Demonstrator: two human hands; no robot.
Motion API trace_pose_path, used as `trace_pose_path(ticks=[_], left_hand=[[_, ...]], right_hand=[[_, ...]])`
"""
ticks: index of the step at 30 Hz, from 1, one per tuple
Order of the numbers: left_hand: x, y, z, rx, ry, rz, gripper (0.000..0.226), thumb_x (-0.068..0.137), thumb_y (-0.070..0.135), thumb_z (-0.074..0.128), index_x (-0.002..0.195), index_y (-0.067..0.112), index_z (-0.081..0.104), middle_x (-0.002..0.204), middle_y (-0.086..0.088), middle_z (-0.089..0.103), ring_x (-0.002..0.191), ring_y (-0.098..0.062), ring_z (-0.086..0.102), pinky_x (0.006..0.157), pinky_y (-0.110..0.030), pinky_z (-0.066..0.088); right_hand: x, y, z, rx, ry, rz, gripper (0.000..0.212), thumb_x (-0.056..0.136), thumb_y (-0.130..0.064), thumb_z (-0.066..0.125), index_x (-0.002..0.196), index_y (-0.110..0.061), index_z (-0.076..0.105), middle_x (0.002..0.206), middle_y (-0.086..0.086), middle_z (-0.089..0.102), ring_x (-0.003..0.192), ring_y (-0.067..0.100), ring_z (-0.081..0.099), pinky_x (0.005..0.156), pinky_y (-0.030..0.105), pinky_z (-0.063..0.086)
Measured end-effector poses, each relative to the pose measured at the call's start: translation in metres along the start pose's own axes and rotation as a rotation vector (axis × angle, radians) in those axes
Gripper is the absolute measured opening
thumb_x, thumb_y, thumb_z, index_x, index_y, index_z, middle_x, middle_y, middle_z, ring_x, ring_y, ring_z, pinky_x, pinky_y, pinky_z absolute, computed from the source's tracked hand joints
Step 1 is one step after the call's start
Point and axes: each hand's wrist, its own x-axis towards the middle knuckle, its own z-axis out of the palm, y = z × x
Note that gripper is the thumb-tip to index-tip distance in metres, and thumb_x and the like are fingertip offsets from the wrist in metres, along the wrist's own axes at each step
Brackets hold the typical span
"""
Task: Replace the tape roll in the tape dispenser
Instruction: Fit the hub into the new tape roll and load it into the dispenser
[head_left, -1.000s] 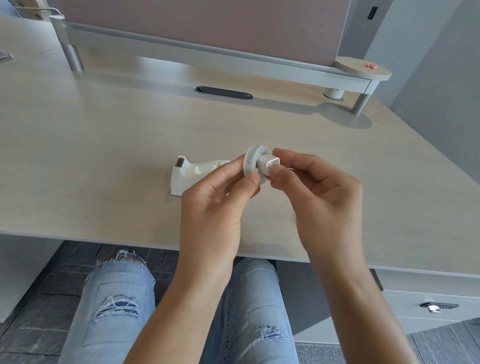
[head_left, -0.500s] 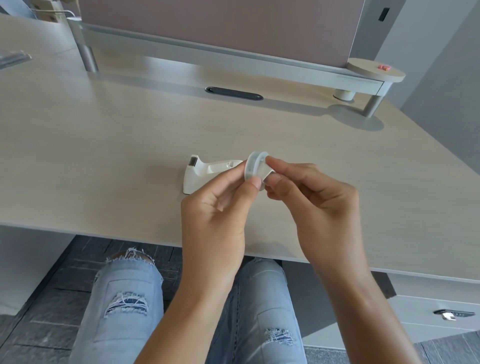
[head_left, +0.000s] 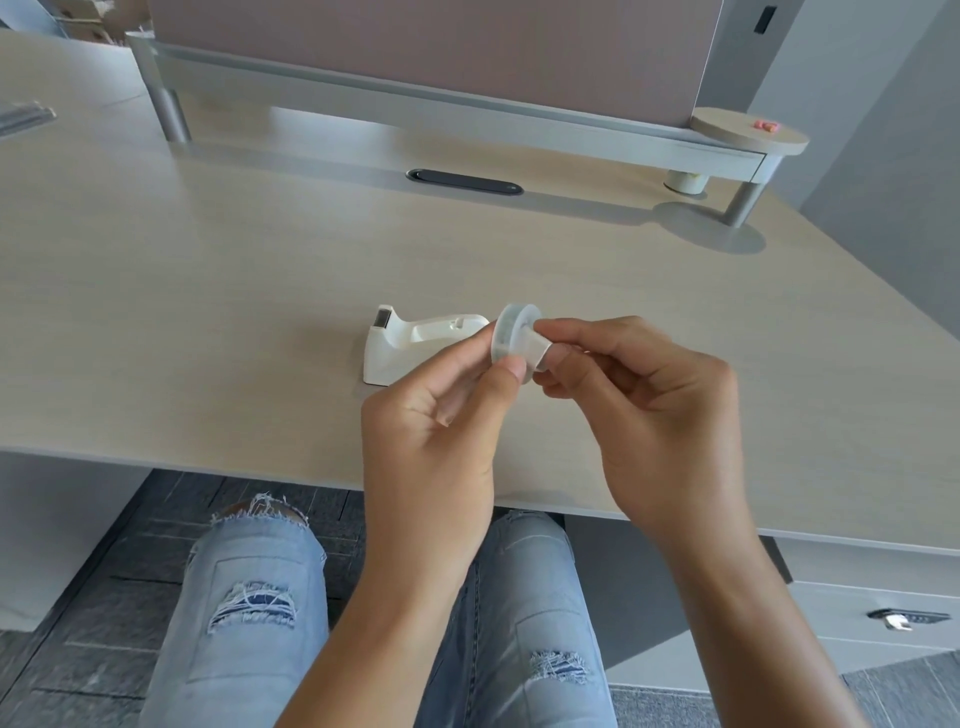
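Your right hand (head_left: 660, 410) has drawn the white hub (head_left: 540, 347) partly back out of the tape roll (head_left: 511, 338): half a second ago it sat nearly flush inside the ring, and now a short stub of it shows again on the right face, much as it did a second ago. Your thumb and forefinger are pinched on that stub. Your left hand (head_left: 436, 447) pinches the roll by its rim, thumb tip pressed on the near edge, the other fingers curled behind it. Both hands are closed on their parts and meet above the bench (head_left: 208, 312), near its front edge.

To me this looks like you are working the hub in and out, seeking the right seating; I'd judge it is not yet fully home in the roll.

Just beyond your left hand, the white dispenser (head_left: 400, 348) sits on the bench with its cradle empty and its cutter end pointing left. So the roll is in your hands, not in the dispenser. Once the hub sits square, the pair should drop into that cradle. Whether the tape's loose end faces the cutter, I cannot tell.
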Motion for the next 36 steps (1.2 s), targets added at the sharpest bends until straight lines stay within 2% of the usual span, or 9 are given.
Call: trace_pose_path(ticks=[4,10,15,19,22,27,29,33,36], left_hand=[[0.001,-0.001,-0.001,0.003,0.012,-0.007,0.031,0.096,0.004,0.069,0.103,0.03,0.083,0.102,0.007,0.085,0.103,-0.009,0.076,0.108,-0.05,0.054],[0.001,-0.005,-0.004,0.001,0.004,-0.007,0.031,0.096,0.003,0.068,0.105,0.029,0.082,0.105,0.005,0.084,0.108,-0.014,0.077,0.107,-0.047,0.054],[0.001,-0.005,-0.004,-0.002,-0.001,-0.016,0.03,0.097,0.001,0.066,0.105,0.025,0.082,0.105,0.005,0.084,0.108,-0.01,0.077,0.104,-0.041,0.057],[-0.001,-0.006,-0.002,0.017,0.014,-0.004,0.034,0.097,0.002,0.068,0.102,0.032,0.082,0.104,0.009,0.084,0.109,-0.01,0.076,0.105,-0.042,0.056],[-0.003,-0.008,0.0,0.013,0.019,-0.008,0.027,0.096,0.003,0.069,0.112,0.022,0.081,0.108,0.007,0.084,0.111,-0.009,0.075,0.105,-0.04,0.056],[-0.005,-0.006,0.002,0.007,0.042,0.0,0.027,0.095,0.004,0.069,0.106,0.025,0.082,0.104,0.007,0.084,0.109,-0.012,0.076,0.103,-0.039,0.058],[-0.004,-0.005,0.003,0.017,0.042,0.011,0.03,0.096,0.004,0.069,0.1,0.03,0.082,0.1,0.008,0.085,0.104,-0.009,0.077,0.101,-0.039,0.059],[-0.007,-0.004,0.006,0.04,0.045,0.017,0.027,0.097,0.003,0.067,0.105,0.024,0.081,0.099,0.008,0.085,0.1,-0.005,0.078,0.099,-0.036,0.06],[-0.009,-0.003,0.008,0.044,0.058,0.004,0.029,0.097,0.003,0.067,0.101,0.028,0.082,0.096,0.008,0.085,0.097,-0.005,0.078,0.097,-0.036,0.06]], right_hand=[[0.0,0.002,-0.002,-0.067,-0.034,-0.034,0.026,0.095,-0.004,0.072,0.101,-0.028,0.08,0.094,0.001,0.075,0.078,0.02,0.077,0.078,0.043,0.064],[0.001,0.005,-0.004,-0.121,-0.072,-0.044,0.024,0.095,-0.003,0.072,0.105,-0.023,0.081,0.095,0.0,0.072,0.081,0.021,0.075,0.078,0.043,0.062],[0.003,0.011,-0.005,-0.186,-0.102,-0.098,0.024,0.095,0.0,0.071,0.108,-0.017,0.082,0.096,-0.004,0.07,0.085,0.016,0.073,0.079,0.033,0.06],[0.001,0.01,-0.004,-0.203,-0.089,-0.104,0.025,0.096,0.001,0.07,0.108,-0.017,0.082,0.097,-0.001,0.071,0.09,0.01,0.072,0.08,0.014,0.051],[0.0,0.011,-0.003,-0.256,-0.076,-0.12,0.026,0.096,0.002,0.068,0.108,-0.017,0.082,0.098,0.0,0.071,0.09,0.01,0.072,0.079,0.011,0.049],[-0.003,0.01,-0.003,-0.358,-0.049,-0.216,0.027,0.097,0.003,0.067,0.11,-0.016,0.082,0.098,0.0,0.07,0.092,0.014,0.071,0.082,0.023,0.056],[-0.002,0.008,-0.004,-0.39,-0.036,-0.248,0.026,0.097,0.004,0.067,0.11,-0.014,0.081,0.097,0.001,0.069,0.091,0.012,0.07,0.082,0.022,0.055],[-0.002,0.007,-0.003,-0.396,-0.034,-0.247,0.026,0.097,0.004,0.066,0.108,-0.014,0.081,0.099,0.001,0.069,0.09,0.011,0.071,0.081,0.021,0.055],[-0.003,0.009,-0.003,-0.381,-0.027,-0.238,0.027,0.097,0.004,0.065,0.107,-0.014,0.082,0.099,0.0,0.07,0.092,0.013,0.071,0.082,0.024,0.056]])
